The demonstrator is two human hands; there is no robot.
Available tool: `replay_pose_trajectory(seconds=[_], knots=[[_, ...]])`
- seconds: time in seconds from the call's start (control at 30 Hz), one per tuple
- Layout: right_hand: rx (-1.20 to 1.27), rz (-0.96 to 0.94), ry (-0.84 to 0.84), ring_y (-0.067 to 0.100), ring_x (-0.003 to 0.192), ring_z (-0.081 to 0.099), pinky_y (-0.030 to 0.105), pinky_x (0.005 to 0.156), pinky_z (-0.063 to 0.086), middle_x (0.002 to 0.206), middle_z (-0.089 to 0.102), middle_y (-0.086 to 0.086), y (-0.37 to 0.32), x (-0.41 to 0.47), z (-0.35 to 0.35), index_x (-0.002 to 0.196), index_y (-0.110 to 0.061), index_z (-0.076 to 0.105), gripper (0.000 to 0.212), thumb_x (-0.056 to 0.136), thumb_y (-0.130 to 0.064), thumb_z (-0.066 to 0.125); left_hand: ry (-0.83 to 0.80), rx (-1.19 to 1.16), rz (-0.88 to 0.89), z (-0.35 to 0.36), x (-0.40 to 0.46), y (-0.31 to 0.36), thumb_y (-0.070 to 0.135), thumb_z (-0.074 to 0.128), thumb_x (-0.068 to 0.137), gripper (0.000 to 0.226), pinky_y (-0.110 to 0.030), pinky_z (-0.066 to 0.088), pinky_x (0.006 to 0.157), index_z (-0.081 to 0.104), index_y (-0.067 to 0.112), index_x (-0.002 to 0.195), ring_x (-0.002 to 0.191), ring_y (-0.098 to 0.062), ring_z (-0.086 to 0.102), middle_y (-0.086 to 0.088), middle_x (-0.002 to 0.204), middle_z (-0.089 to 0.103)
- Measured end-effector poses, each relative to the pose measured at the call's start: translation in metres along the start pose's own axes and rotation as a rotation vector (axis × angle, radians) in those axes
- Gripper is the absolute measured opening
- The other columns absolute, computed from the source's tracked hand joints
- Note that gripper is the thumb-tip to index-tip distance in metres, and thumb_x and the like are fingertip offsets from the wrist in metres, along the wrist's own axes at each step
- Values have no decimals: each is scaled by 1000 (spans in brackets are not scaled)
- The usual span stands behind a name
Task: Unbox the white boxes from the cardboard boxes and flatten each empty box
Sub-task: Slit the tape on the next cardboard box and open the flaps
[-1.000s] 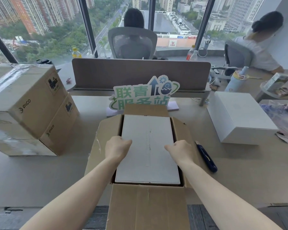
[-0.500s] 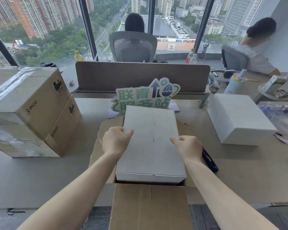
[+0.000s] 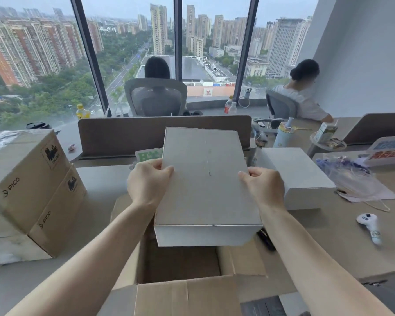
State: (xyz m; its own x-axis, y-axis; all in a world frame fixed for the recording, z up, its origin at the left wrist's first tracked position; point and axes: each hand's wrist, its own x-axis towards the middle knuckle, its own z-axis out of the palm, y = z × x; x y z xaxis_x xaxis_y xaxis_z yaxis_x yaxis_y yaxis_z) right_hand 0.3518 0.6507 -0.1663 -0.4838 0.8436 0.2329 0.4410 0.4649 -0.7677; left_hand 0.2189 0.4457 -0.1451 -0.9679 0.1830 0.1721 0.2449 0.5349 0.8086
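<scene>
White box (image 3: 206, 179) held above open cardboard box (image 3: 180, 290).
It is gripped at its sides by left hand (image 3: 147, 182) and right hand (image 3: 263, 187).

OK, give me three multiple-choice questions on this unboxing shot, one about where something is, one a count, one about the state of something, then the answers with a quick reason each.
1. Where is the white box in the hands?
A. Deep inside the open cardboard box
B. Lifted above the open cardboard box
C. Stacked on the other white box

2. How many sealed PICO cardboard boxes are stacked on the left?
A. One
B. Two
C. Four

3. What state is the open cardboard box in?
A. Flattened
B. Taped shut
C. Upright with flaps open, no white box in its visible interior

Answers:
1 B: the left hand and right hand grip its sides above the opening.
2 B: upper PICO box sits on lower PICO box.
3 C: its brown interior shows under the lifted box.
</scene>
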Motion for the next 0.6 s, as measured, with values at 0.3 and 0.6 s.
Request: replay_pose_trajectory(seconds=[0.3,0.6], knots=[[159,5,147,36,90,66,44,81,53,88,72,18,52,114,-92,89,3,70,32,80,-27,78,10,-96,99,115,14,125,33,66,82,26,-28,49,81,74,36,106,89,-14,66,11,100,74],[71,10,14,28,77,64,36,70,49,81,72,14,181,284,-165,84,-3,72,25,80,-27,76,-16,-75,-18,310,8,222,31,66,82,17,-26,43,68,76,31,97,85,-17,67,11,88,74]])
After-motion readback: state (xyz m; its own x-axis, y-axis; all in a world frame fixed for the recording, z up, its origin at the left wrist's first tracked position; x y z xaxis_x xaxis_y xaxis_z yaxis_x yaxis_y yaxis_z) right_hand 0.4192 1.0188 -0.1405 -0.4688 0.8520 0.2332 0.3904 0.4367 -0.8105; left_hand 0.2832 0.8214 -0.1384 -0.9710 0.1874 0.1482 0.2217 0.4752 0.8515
